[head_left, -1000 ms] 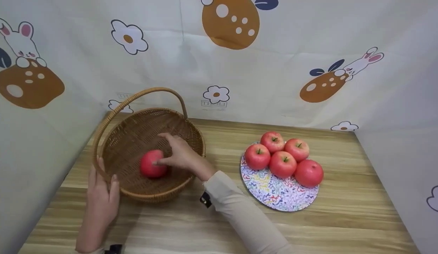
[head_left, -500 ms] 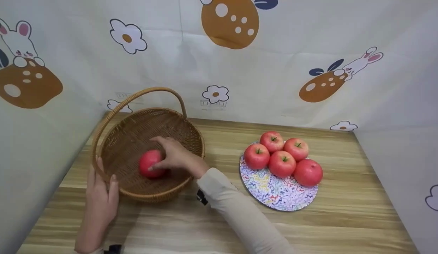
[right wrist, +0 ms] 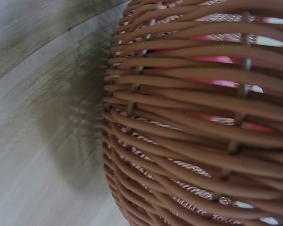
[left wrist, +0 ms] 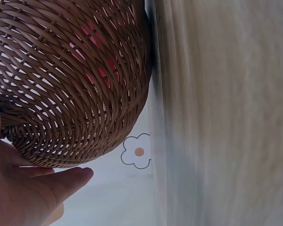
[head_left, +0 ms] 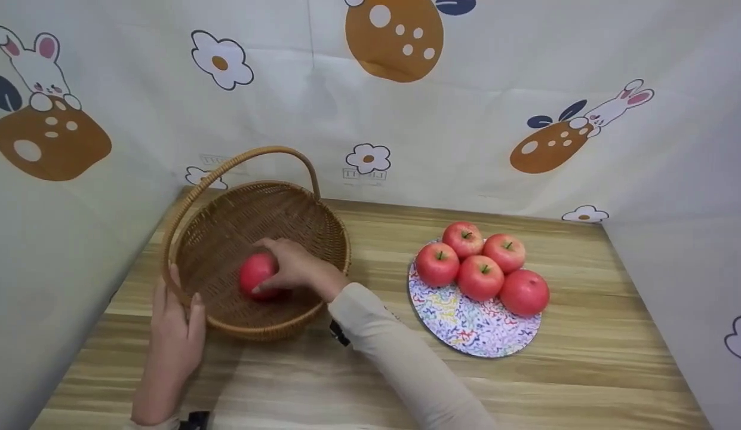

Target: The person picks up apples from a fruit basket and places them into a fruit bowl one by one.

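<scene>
A red apple (head_left: 256, 274) lies inside the brown wicker basket (head_left: 337, 239), low in the bowl. My right hand (head_left: 295, 266) reaches over the near right rim and grips this apple from the right, thumb on the near side and fingers over the far side. At the basket's left side, my left hand (head_left: 176, 334) rests against the rim by the foot of the handle (head_left: 194, 194), its fingers and thumb fairly straight. In the left wrist view the thumb (left wrist: 68, 181) sticks out beside the wicker wall. The right wrist view shows only the basket's outside; red glimpses through the weave.
A round plate (head_left: 466, 328) with a multicoloured squiggle pattern stands to the right, with several red apples (head_left: 480, 278) gathered toward its back and right. The wooden table (head_left: 597, 334) is bounded by printed cloth walls (head_left: 442, 137) behind and at both sides.
My right hand has moved a little left and down onto the apple, and its spread fingers have closed round it. Left hand, basket and plate stay where they were.
</scene>
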A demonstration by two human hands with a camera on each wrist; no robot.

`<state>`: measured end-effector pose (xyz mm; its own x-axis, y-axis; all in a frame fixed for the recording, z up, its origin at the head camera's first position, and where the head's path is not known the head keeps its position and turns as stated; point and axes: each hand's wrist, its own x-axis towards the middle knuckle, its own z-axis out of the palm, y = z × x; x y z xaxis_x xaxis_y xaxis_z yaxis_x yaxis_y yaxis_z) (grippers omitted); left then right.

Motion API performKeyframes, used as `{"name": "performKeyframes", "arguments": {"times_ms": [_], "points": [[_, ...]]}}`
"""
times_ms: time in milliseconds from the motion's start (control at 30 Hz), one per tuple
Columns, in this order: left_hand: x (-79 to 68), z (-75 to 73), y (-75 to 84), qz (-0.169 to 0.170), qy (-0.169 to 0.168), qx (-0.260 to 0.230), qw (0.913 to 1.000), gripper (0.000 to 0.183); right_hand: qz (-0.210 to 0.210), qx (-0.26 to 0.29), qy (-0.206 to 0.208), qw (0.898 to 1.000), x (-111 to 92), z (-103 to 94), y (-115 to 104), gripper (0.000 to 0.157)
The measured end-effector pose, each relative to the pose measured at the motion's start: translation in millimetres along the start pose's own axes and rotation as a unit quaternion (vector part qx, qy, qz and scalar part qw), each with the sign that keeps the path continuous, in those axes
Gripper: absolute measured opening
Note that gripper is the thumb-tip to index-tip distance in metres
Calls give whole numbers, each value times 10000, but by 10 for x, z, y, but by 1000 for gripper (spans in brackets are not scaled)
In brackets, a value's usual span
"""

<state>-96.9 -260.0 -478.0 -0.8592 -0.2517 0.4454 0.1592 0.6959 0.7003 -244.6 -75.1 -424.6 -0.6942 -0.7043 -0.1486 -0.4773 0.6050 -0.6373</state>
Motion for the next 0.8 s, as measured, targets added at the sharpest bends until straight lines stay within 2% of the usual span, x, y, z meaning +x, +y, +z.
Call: {"name": "performKeyframes", "arguments": {"times_ms": [233,600,800], "points": [[-4,8,29,-52,-61,-13,10000,63,132,-18,-67,9999,-11,35,41,76],[-6,11,22,-5,4,-81,10000,65,44,-292,-220,9993,-44,82,11,77],[4,-4,40,-131,-155,-50,9998,65,94,-226,-42,9997,-42,64,0,69]]}}
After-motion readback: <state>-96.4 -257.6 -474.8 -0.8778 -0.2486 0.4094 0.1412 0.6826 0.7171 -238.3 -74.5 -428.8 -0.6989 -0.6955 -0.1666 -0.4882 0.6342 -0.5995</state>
